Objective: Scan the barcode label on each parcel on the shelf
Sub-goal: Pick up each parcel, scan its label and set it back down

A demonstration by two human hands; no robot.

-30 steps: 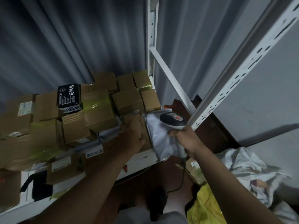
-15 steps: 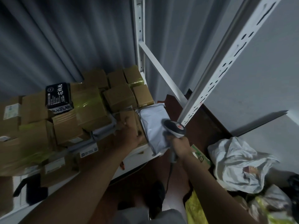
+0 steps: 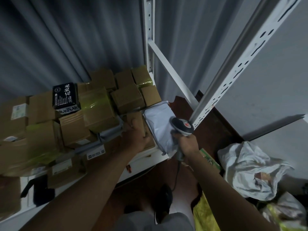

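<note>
While the scanner (image 3: 182, 126) was held higher over the white poly mailer (image 3: 160, 125) a second ago, its head is now lowered onto the mailer's right edge, beside the slotted upright (image 3: 233, 70). The handle is clenched in the right hand (image 3: 187, 142), and the cable is seen hanging below the wrist. The scan window is faced away from the camera, so aim cannot be confirmed; no beam or label is visible on the mailer's exposed top.

The left hand (image 3: 138, 137) is kept where it was, just left of the mailer, fingers curled over the front corner of a small brown box (image 3: 135, 121). That box is pressed or tipped rather than lifted, as far as can be told.

The mailer is lying at the right end of the shelf (image 3: 146, 155), its front end overhanging the shelf lip. The stacked cartons (image 3: 100, 104) and the black printed box (image 3: 65, 95) are sited further left of the mailer, untouched.

Judgement: the scanner is being repositioned between parcels, probably towards a label on the brown box or on the mailer's side. Most parcels are likely still to be scanned. Dim light and hidden labels are the main risk for a clean read.
</note>
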